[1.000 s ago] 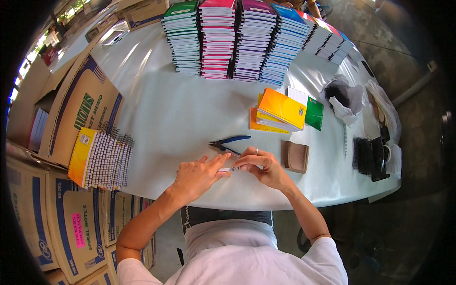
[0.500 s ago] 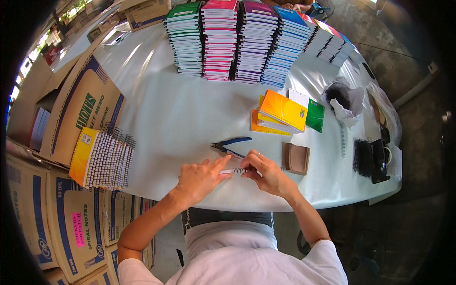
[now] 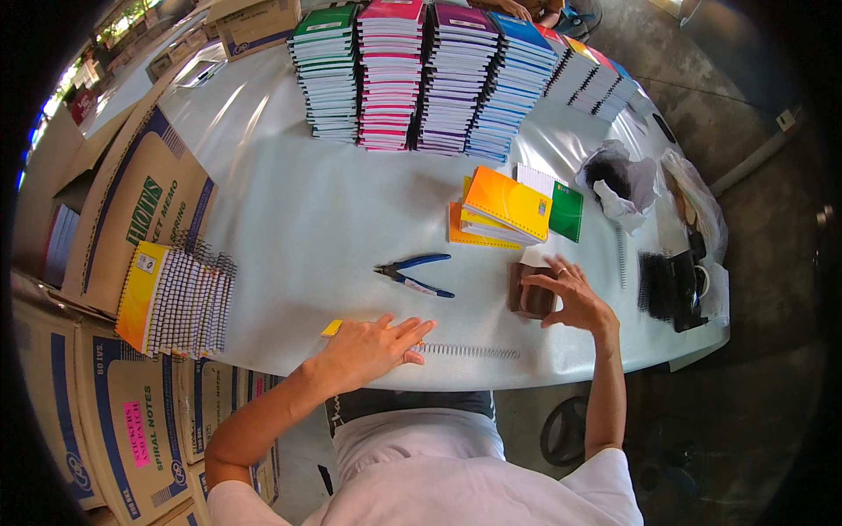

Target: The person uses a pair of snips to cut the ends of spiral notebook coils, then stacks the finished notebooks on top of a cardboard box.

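Observation:
My left hand (image 3: 373, 349) lies flat near the table's front edge, its fingers stretched out over a small notebook. Only the notebook's yellow corner (image 3: 331, 328) shows beside it. From under the fingertips a thin wire spiral coil (image 3: 474, 352) runs to the right across the table. My right hand (image 3: 574, 296) is open, thumb and fingers apart, at the right side of a small brown open-topped holder (image 3: 530, 302). Whether it touches the holder I cannot tell. Blue-handled cutting pliers (image 3: 419, 276) rest beyond my left hand, jaws pointing left, handles spread.
Small yellow notebooks (image 3: 504, 206) and a green one (image 3: 568, 213) lie beyond the holder. Tall notebook stacks (image 3: 386, 79) line the back. Coiled yellow notebooks (image 3: 140, 294) stand left by a carton (image 3: 145, 202). A crumpled paper bag (image 3: 618, 180) and black coils (image 3: 658, 285) sit right.
My right hand has left the coil and moved right to the brown holder, its fingers opening. My left hand has flattened over the notebook, and the coil now lies stretched out along the table.

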`<state>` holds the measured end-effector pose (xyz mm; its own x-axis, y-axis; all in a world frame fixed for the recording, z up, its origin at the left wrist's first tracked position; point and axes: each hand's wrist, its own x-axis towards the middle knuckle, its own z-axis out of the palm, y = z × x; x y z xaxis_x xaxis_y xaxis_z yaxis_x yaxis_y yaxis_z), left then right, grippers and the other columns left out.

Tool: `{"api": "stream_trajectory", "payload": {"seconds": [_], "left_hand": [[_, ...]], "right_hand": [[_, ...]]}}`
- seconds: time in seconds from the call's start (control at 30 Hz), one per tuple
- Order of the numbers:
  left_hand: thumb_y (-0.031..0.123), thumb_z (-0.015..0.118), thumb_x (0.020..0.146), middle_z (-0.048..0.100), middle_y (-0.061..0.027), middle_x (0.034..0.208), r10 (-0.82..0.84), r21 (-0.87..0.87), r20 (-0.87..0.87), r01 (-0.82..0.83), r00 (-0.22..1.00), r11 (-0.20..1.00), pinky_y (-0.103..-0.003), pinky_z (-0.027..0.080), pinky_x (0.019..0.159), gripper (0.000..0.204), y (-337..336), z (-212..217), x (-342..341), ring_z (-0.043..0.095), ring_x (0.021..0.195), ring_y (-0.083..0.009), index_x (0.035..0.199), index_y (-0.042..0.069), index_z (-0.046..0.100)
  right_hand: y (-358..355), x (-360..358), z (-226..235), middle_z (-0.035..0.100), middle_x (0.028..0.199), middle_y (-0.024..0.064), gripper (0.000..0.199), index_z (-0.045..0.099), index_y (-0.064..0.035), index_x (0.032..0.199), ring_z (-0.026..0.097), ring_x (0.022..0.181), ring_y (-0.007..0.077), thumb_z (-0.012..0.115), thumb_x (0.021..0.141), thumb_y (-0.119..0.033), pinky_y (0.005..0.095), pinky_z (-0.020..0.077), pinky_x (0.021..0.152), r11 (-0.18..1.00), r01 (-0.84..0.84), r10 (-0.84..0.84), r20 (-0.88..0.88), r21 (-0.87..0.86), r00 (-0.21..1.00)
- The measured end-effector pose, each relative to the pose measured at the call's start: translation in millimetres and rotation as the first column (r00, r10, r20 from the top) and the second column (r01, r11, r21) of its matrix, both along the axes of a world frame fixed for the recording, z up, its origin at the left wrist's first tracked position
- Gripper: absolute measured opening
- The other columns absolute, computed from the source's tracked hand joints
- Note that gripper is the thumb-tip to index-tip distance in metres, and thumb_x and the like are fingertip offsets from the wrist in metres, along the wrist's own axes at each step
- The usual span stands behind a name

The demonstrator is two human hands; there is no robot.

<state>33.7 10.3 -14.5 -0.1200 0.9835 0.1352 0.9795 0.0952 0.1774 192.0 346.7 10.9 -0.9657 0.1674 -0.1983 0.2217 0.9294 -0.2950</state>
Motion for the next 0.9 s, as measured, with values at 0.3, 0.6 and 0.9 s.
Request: {"api": "stream_trajectory", "payload": {"seconds": [0.3,0.6,0.9], "left_hand": [[0.053,0.068,0.080,0.069,-0.0077,0.110,0.278,-0.086,0.041,-0.274,0.960,0.958,-0.042,0.057,0.059,0.098,-7,11,-24,0.070,0.077,-0.0288,0.155,0.014,0.018],[0.054,0.068,0.081,0.061,-0.0124,0.130,0.311,-0.219,0.192,-0.269,0.931,0.938,-0.045,0.056,0.063,0.103,-7,18,-37,0.069,0.077,-0.0338,0.156,0.014,0.010],[0.056,0.068,0.079,0.064,-0.0112,0.124,0.351,-0.162,0.163,-0.326,0.922,0.932,-0.045,0.057,0.065,0.100,-12,15,-42,0.070,0.077,-0.0321,0.156,0.019,0.014]], "right_hand": [[-74,-77,3,0.062,0.126,0.0197,0.048,0.067,-0.0015,0.121,0.057,0.119,0.0336,0.063,0.092,-0.039,0.0413,0.0438,0.102,0.529,-0.384,0.425,-0.156,-0.756,0.892],[-77,-104,-20,0.064,0.122,0.0203,0.051,0.069,-0.0030,0.118,0.057,0.116,0.0337,0.069,0.086,-0.042,0.0422,0.0406,0.103,0.399,-0.289,0.364,-0.139,-0.870,0.921],[-84,-111,-17,0.067,0.115,0.0190,0.047,0.070,0.0018,0.113,0.058,0.112,0.0305,0.067,0.089,-0.038,0.0398,0.0427,0.100,-0.011,-0.393,0.304,-0.378,-0.919,0.875]]}}
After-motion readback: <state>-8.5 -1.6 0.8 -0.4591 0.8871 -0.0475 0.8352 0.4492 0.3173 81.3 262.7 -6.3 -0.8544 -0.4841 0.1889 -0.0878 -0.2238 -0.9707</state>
